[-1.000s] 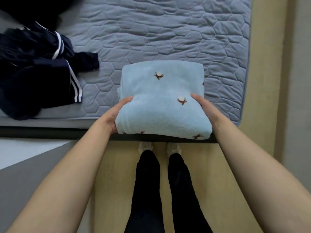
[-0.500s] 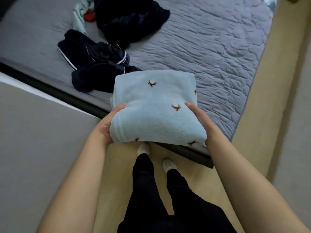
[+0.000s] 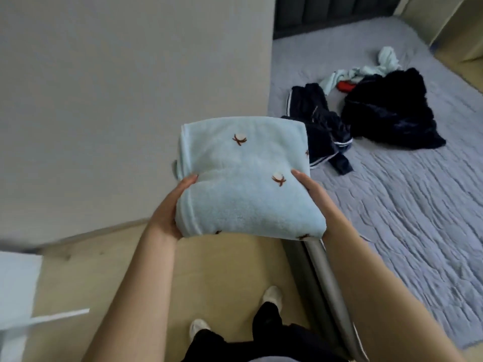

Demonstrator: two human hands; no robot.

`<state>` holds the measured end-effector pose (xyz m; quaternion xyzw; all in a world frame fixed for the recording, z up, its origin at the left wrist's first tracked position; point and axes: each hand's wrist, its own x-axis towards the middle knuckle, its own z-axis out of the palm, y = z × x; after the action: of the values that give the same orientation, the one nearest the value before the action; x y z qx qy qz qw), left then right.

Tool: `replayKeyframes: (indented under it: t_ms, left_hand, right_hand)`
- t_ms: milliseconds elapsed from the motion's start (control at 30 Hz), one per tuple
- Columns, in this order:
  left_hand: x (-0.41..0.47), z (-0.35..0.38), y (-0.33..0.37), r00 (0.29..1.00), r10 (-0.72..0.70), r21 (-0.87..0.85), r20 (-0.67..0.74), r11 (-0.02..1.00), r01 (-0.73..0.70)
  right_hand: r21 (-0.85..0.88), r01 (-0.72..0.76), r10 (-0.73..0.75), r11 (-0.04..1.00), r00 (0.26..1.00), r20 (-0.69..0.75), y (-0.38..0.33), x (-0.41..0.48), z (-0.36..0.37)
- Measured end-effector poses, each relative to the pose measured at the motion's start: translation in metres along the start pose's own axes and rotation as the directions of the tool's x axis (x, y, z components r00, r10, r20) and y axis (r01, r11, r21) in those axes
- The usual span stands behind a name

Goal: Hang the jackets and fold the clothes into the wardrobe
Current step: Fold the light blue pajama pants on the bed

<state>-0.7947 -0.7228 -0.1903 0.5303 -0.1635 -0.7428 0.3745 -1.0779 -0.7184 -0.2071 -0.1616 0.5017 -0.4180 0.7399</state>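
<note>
Lifted off the mattress edge since a second ago, the folded light-blue fleece (image 3: 245, 178) now sits in the air between both hands, over the wooden floor (image 3: 230, 270).
Left hand (image 3: 170, 212) grips its 9 o'clock side and right hand (image 3: 315, 194) its 3 o'clock side, thumbs on top, fingers curled underneath and hidden. Small brown sprigs dot the fleece. At 2 o'clock of it, on the grey quilted bed (image 3: 405, 218), lie navy striped trousers (image 3: 318, 126), a black fluffy jacket (image 3: 386, 113) just beside them, and a pale green cloth (image 3: 386, 58) beyond. A plain grey panel (image 3: 130, 100) fills 10 o'clock.
</note>
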Motion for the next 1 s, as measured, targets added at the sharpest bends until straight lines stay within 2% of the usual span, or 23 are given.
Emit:
replayKeyframes:
  t_ms: [100,200,367,467,567,633,700,833,1000]
  left_hand:
    - [-0.052,-0.073,0.001,0.98,0.059,-0.132,-0.19,0.988,-0.085]
    - [-0.112,-0.152,-0.016,0.928,0.046,-0.291,-0.369,0.943,-0.163]
    - [-0.234,-0.278,-0.065,0.853,0.061,-0.42,-0.519,0.851,-0.316]
    - [-0.317,-0.341,-0.099,0.751,0.159,-0.383,-0.641,0.782,-0.492]
    - [-0.386,-0.384,-0.133,0.69,0.119,-0.44,-0.714,0.69,-0.574]
    - [-0.426,-0.404,-0.152,0.6,0.076,-0.43,-0.797,0.626,-0.651]
    - [-0.46,-0.422,-0.172,0.548,0.116,-0.406,-0.828,0.549,-0.73]
    - [-0.514,-0.454,-0.207,0.447,0.12,-0.346,-0.886,0.47,-0.812]
    - [-0.57,-0.496,-0.212,0.275,0.077,-0.221,-0.958,0.41,-0.885]
  right_hand:
    - [-0.112,-0.068,0.084,0.991,0.985,0.154,0.024,0.011,0.074]
    - [-0.252,-0.121,0.197,0.96,0.932,0.304,0.067,0.012,0.151]
    - [-0.474,-0.15,0.388,0.868,0.801,0.456,0.181,-0.017,0.278]
    - [-0.531,-0.185,0.481,0.827,0.723,0.496,0.262,-0.05,0.346]
    - [-0.601,-0.206,0.568,0.772,0.647,0.509,0.329,-0.087,0.404]
    - [-0.643,-0.2,0.614,0.739,0.593,0.521,0.362,-0.111,0.439]
    - [-0.68,-0.17,0.648,0.713,0.53,0.547,0.39,-0.133,0.473]
    - [-0.747,-0.09,0.714,0.658,0.39,0.582,0.439,-0.171,0.53]
    - [-0.793,-0.018,0.77,0.608,0.255,0.585,0.495,-0.198,0.601]
